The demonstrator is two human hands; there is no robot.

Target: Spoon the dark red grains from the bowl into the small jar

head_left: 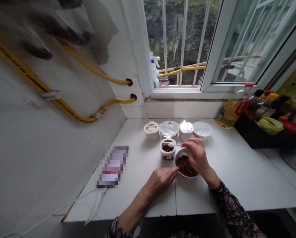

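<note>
My right hand [196, 154] pinches the handle of a small white spoon [174, 145]. The spoon's bowl end is at the open mouth of a seasoning jar [167, 152], which holds dark red dried bits. Just below and right of that jar is a bowl [187, 177] filled with similar dark red pieces, which look like dried peppercorns or chili. My left hand [163, 178] grips this bowl at its left rim, fingers close together; the thumb is hidden. Part of the bowl lies behind my right hand.
Behind stand two white lidded jars [151, 131] [186, 130], a lidded bowl [169, 129] and a white bowl [203, 129]. An oil bottle [228, 114] and a black rack [249, 132] of condiments are at right. A blurred-out device [112, 167] with white cables lies left.
</note>
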